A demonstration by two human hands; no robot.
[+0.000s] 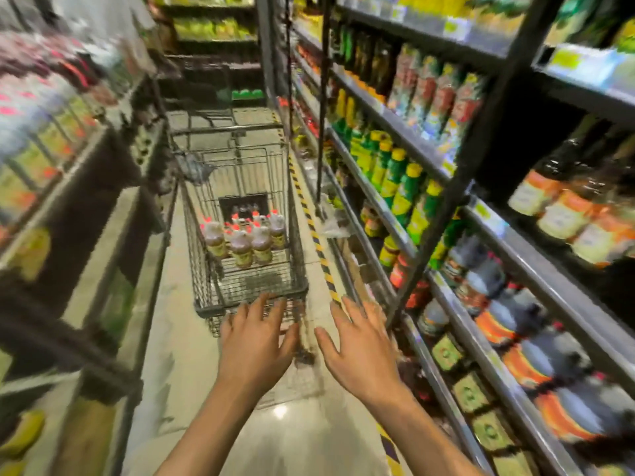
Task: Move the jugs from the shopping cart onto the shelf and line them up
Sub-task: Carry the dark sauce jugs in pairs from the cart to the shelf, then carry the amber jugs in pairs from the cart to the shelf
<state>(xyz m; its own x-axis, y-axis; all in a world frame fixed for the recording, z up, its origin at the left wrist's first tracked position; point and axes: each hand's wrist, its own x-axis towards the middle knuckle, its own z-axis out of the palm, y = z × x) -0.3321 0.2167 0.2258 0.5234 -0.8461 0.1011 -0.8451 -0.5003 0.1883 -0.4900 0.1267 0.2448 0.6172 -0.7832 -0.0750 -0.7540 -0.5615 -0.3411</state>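
Note:
A wire shopping cart (202,235) stands in the aisle ahead of me. Several amber jugs (242,245) with red caps and yellow labels stand upright in its basket. My left hand (256,345) is stretched forward with fingers spread, just before the cart's near rim, holding nothing. My right hand (360,348) reaches forward beside it, fingers spread, to the right of the cart over the floor. The shelf (508,255) along the right carries rows of bottles. The picture is blurred by motion.
Shelving (86,214) also lines the left side, leaving a narrow aisle. A yellow-and-black striped tape (321,249) runs on the floor along the right shelf's foot. Dark shelf uprights (457,187) stand close to my right hand.

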